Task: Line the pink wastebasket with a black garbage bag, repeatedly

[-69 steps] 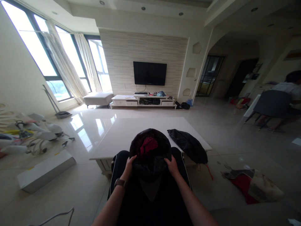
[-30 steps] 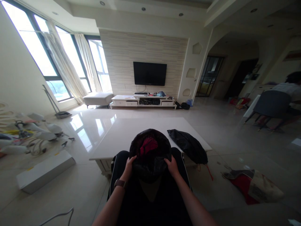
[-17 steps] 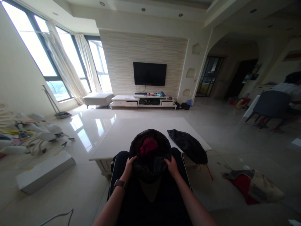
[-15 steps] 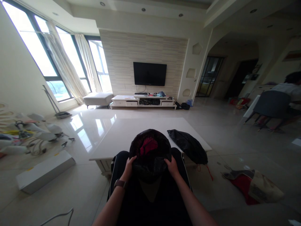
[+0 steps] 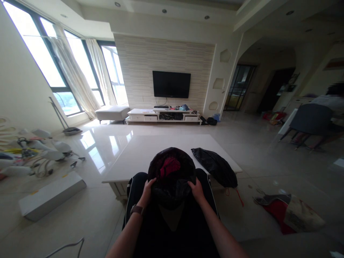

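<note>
Between my knees a black plastic bag [image 5: 172,191] has its mouth spread into a wide round rim. Inside it shows something dark red [image 5: 170,166], too dark to make out. My left hand [image 5: 149,186] grips the rim on the left, thumb over the edge. On the opposite side my right hand [image 5: 195,189] pinches the rim the same way. Whether a bin stands inside the bag I cannot tell. Another black bag with a red drawstring [image 5: 215,165] lies on the white table [image 5: 129,161], its end hanging over the front edge.
A long white box [image 5: 52,195] lies on the floor at left, near a pile of white parts and cables [image 5: 51,154]. On the right floor is a red and beige cloth bag [image 5: 292,213]. A person [image 5: 322,102] sits on a dark chair [image 5: 309,118] farther back.
</note>
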A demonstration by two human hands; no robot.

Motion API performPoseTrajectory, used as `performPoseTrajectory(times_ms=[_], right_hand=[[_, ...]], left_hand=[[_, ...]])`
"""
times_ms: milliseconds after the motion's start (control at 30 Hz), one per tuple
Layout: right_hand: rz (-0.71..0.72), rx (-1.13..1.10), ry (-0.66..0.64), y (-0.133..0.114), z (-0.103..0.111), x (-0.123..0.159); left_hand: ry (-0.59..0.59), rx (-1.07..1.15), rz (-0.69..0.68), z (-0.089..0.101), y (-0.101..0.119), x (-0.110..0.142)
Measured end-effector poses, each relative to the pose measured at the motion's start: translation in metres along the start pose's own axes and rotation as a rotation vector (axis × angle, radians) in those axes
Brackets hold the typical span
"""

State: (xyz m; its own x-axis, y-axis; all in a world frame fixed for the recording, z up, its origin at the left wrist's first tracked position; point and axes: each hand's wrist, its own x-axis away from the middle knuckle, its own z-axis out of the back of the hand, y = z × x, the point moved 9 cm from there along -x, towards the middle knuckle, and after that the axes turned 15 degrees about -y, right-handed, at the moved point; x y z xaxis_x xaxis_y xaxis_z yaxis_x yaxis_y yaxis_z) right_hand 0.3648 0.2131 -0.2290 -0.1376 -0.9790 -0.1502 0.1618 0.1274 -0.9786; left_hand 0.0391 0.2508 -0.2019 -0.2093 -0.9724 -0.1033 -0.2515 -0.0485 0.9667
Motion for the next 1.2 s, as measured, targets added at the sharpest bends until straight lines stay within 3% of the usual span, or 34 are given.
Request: performPoseTrajectory(times_ms=[1200], right_hand=[[-0.002, -0.003, 0.009, -0.0024, 0.0006, 0.0017]], left_hand=[[0.004, 0.027, 0.002, -0.0041, 0.0059, 0.0041]])
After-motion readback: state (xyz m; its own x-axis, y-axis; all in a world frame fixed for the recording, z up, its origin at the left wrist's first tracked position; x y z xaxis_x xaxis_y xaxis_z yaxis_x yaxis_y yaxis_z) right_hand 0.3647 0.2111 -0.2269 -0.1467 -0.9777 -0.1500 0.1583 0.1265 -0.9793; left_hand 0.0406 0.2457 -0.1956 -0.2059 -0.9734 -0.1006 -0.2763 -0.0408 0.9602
